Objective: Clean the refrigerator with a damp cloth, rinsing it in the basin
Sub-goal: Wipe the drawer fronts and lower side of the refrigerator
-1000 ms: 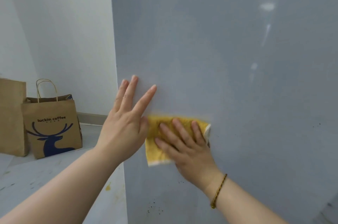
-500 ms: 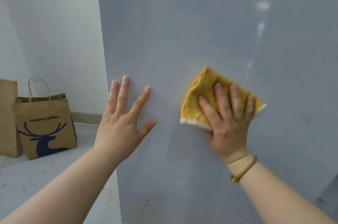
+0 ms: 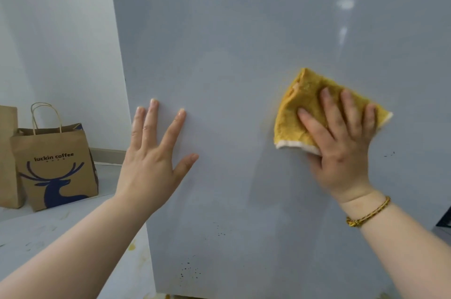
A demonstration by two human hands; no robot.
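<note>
Wiping the refrigerator [image 3: 244,42] panel with a yellow cloth [image 3: 300,108], mid-stroke.

The right hand [image 3: 341,152], right of centre in the frame, presses the folded cloth flat against the grey panel with its fingers straight and spread over it, not curled round it. The left hand [image 3: 151,162], at centre left, lies flat on the panel near its left edge, fingers wide and holding nothing, seemingly as a brace. This looks like the wiping step, with the middle of the panel in hand. Small dark specks [image 3: 190,272] sit low on the panel at bottom centre and a few more at the right edge, so the next move probably calls for carrying the cloth down to them with firm pressure. No basin is in view for rinsing. A paper bag [image 3: 53,164] stands on the floor at lower left.
</note>
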